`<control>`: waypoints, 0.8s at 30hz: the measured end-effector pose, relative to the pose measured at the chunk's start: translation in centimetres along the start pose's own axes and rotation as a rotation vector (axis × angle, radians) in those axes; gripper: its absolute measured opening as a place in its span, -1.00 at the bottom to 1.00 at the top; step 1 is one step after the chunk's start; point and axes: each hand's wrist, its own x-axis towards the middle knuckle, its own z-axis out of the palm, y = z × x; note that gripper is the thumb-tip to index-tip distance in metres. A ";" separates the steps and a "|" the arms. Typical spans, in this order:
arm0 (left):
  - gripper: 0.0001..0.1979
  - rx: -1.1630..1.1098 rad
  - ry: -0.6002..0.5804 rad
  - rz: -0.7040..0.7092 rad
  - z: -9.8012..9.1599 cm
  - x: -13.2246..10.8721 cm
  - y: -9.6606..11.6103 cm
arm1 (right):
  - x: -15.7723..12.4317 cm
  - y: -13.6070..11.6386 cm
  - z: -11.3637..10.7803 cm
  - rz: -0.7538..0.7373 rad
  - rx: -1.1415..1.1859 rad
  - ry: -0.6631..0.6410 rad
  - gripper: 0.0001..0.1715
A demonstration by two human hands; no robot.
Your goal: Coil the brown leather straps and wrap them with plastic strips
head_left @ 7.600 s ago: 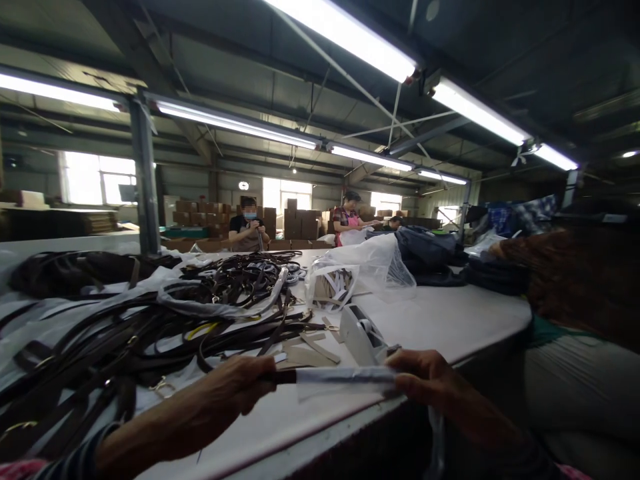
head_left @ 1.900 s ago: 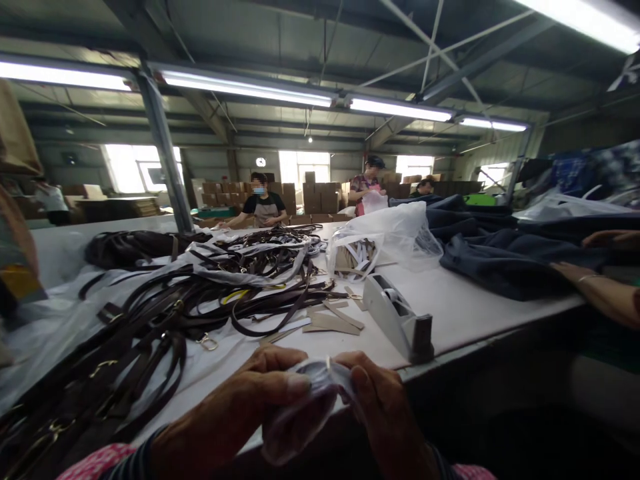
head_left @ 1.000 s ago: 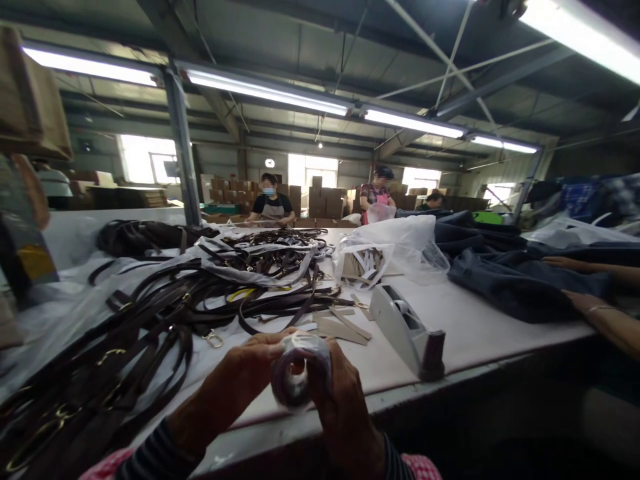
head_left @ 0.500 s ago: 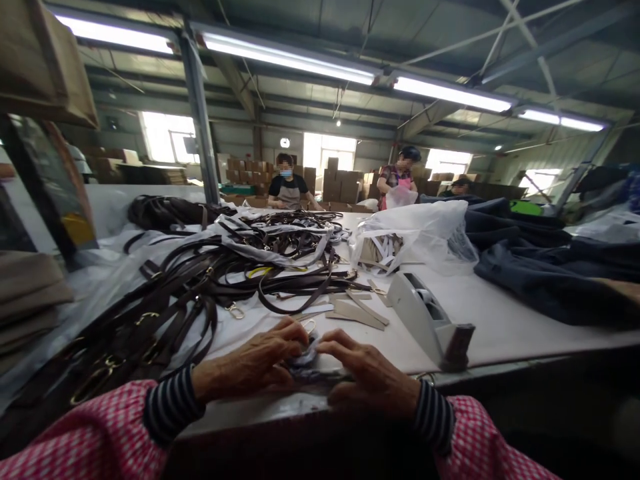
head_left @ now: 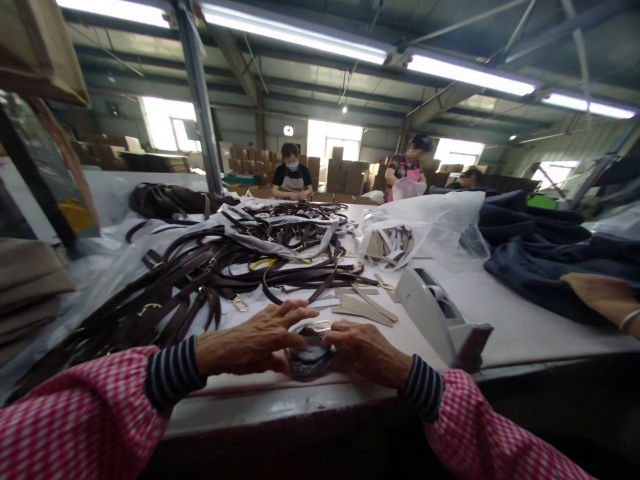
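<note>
Brown leather straps [head_left: 200,273] lie heaped at left on the counter [head_left: 505,327]. Beside them the left hand [head_left: 247,340], fingers stretched, and the right hand [head_left: 367,352], fingers curled, clasp a plastic-wrapped coiled strap [head_left: 309,359] between them at the near edge, both equally close; a tape dispenser [head_left: 435,317] stands at right. No writing is legible.

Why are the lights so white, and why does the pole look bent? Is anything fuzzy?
Head view: the ceiling lights and windows glare to plain white. The wide lens tilts the pole and stretches the edges. The checked sleeve and the left side are smeared. The left hand and right hand on the dark bundle look fairly sharp but dim.
</note>
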 end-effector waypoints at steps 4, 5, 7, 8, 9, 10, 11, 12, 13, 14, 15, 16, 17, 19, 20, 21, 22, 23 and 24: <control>-0.52 0.160 -0.018 -0.255 1.3 1.5 2.9 | -0.1 -1.6 1.5 0.096 0.056 0.069 -0.73; -0.57 0.158 -0.007 -0.316 1.9 1.9 3.5 | -0.2 -1.8 1.7 0.104 0.076 0.081 -0.72; -0.68 0.110 0.010 -0.373 2.7 2.4 3.9 | -0.5 -1.7 1.6 0.092 0.110 0.063 -0.68; -0.75 0.079 0.012 -0.355 2.9 2.5 3.8 | -0.7 -1.4 1.3 0.077 0.112 0.039 -0.62; -0.83 0.054 0.012 -0.316 2.9 2.5 3.6 | -0.9 -1.1 0.8 0.058 0.102 0.011 -0.55; -0.89 0.035 0.007 -0.268 2.6 2.3 3.2 | -0.9 -0.7 0.3 0.035 0.084 -0.013 -0.48; -0.92 0.016 -0.003 -0.219 2.2 2.1 2.6 | -0.9 -0.3 -0.1 0.014 0.058 -0.029 -0.41; -0.92 -0.006 -0.017 -0.179 1.7 1.9 2.1 | -0.9 0.1 -0.5 -0.002 0.027 -0.041 -0.37; -0.89 -0.030 -0.034 -0.152 1.2 1.7 1.6 | -0.7 0.5 -0.8 -0.015 -0.005 -0.052 -0.39; -0.88 -0.054 -0.054 -0.139 0.6 1.5 1.1 | -0.4 0.7 -1.0 -0.026 -0.033 -0.058 -0.44; -0.87 -0.074 -0.073 -0.134 0.2 1.2 0.8 | 0.0 0.9 -0.9 -0.027 -0.055 -0.049 -0.53; -0.88 -0.087 -0.086 -0.134 -0.1 1.0 0.5 | 0.3 1.0 -0.7 -0.019 -0.064 -0.030 -0.64; -0.91 -0.091 -0.086 -0.139 -0.3 0.8 0.5 | 0.7 1.0 -0.4 -0.007 -0.062 -0.007 -0.74; -0.87 -0.066 -0.065 -0.181 0.0 0.5 0.9 | 1.2 1.0 0.5 0.021 -0.035 0.042 -0.86; -0.80 -0.037 -0.054 -0.224 0.5 0.5 1.3 | 1.4 1.0 1.0 0.034 -0.024 0.060 -0.86; -0.74 0.004 -0.042 -0.287 1.1 0.8 1.9 | 1.4 0.9 1.4 0.049 -0.020 0.074 -0.85; -0.70 0.051 -0.032 -0.364 1.8 1.2 2.4 | 1.4 0.9 1.9 0.065 -0.023 0.087 -0.83; -0.70 0.096 -0.021 -0.446 2.6 1.7 2.9 | 1.3 0.8 2.2 0.084 -0.026 0.102 -0.82; -0.71 0.131 -0.005 -0.525 3.4 2.3 3.4 | 1.2 0.7 2.6 0.104 -0.031 0.117 -0.83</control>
